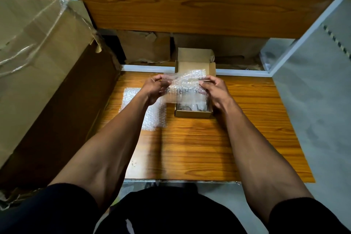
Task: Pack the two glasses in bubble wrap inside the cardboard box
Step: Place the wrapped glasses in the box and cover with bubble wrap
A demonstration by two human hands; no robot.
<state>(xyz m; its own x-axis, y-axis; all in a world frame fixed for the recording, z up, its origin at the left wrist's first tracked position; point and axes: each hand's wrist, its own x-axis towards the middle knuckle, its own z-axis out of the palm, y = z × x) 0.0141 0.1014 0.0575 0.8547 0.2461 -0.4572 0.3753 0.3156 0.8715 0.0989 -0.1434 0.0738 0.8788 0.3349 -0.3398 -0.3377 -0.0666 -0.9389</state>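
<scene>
Head view: the fingers of the left hand (154, 88) pinch the left edge of a sheet of bubble wrap (187, 85), and the fingers of the right hand (214, 89) pinch its right edge, so the sheet is stretched between them just above the open small cardboard box (193, 113). Through the wrap and below its lower edge, two glasses (191, 107) show inside the box, side by side near its front wall; their outlines are blurred by the plastic. The box's lid flap (194, 55) stands up at the back. The box sits on the wooden surface (228, 138), toward its far edge. A second sheet of bubble wrap (152, 116) lies flat on the surface just left of the box, partly under the left forearm. A large cardboard carton (47, 72) with loose tape stands to the left of the surface.
</scene>
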